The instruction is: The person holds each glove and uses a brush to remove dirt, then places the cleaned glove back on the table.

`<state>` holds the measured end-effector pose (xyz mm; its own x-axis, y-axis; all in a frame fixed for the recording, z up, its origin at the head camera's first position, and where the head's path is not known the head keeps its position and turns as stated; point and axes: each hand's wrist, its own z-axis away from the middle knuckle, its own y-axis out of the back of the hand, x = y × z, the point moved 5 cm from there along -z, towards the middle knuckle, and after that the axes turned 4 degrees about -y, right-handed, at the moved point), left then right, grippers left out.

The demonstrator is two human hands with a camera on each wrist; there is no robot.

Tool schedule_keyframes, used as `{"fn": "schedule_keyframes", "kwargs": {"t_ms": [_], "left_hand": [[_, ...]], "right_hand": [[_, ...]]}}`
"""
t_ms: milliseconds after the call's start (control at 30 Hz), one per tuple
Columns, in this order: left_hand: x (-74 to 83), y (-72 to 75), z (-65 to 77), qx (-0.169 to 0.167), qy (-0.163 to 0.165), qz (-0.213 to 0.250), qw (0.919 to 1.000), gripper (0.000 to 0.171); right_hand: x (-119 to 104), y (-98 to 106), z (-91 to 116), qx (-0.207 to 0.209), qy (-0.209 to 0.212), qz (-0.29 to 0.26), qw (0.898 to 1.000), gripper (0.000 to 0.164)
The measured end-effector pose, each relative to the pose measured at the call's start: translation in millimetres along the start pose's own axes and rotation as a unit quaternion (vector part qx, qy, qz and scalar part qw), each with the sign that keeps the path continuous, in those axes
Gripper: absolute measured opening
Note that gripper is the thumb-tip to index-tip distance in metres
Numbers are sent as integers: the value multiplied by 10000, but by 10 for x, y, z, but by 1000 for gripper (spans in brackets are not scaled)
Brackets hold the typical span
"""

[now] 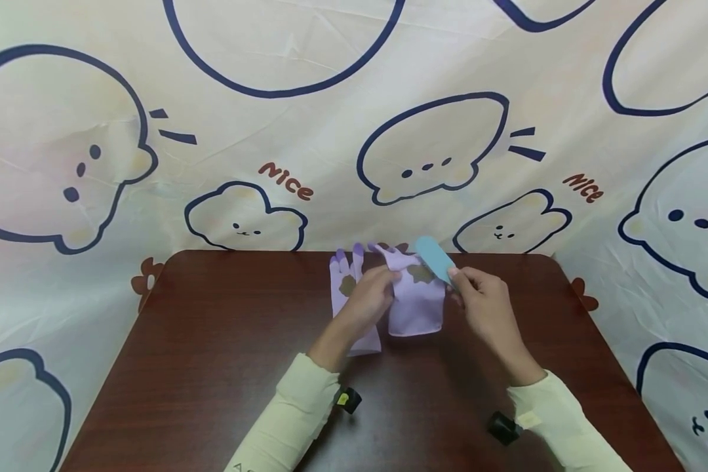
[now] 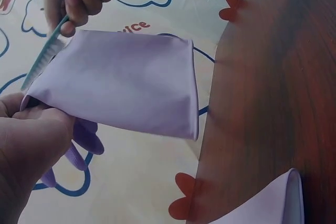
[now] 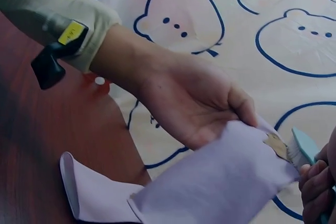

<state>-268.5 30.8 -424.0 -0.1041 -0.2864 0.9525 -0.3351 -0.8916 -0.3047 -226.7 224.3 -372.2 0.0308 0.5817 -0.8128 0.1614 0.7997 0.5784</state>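
Note:
My left hand (image 1: 370, 295) pinches a lavender glove (image 1: 415, 308) at its side, holding it up over the far part of the table. The glove's long cuff hangs toward me, and a brown patch (image 3: 276, 146) marks its back. In my right hand (image 1: 485, 305) is a light-blue brush (image 1: 433, 257), gripped by its handle. The brush's white bristles (image 2: 50, 59) face the glove, right at the patch in the right wrist view. A second lavender glove (image 1: 366, 342) with a similar brown patch (image 1: 347, 285) lies flat, partly behind my left forearm.
The dark brown wooden table (image 1: 212, 367) ends just beyond the gloves at its far edge. Behind it hangs a pale cloth (image 1: 330, 131) printed with cartoon outlines. Small black devices (image 1: 503, 429) sit at both sleeve cuffs.

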Motion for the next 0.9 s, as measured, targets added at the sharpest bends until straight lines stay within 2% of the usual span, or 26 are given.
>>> {"fn": "schedule_keyframes", "kwargs": {"t_ms": [233,400,567,733,900], "left_hand": [[-3,-9,-12,-97,-155,565,9982,31],[-28,-23,-38,-24,-7,213,9998,15],[9,-68,-27,-239,-28,16,9997,15],[74,-36,-1,-144,-107,-261,9995,17],[102,21,13,-114,-24,-366,9993,25]], "right_hand": [[54,209,-18,385,-121,56,9992,52],[-58,131,41,76,-12,-79,9999,54],[-117,-56,100,-352,8,80,9993,52],[-89,-66,107,-237,-30,129,9996,51],[-64,10,71,-33,114,90,9999,52]]}}
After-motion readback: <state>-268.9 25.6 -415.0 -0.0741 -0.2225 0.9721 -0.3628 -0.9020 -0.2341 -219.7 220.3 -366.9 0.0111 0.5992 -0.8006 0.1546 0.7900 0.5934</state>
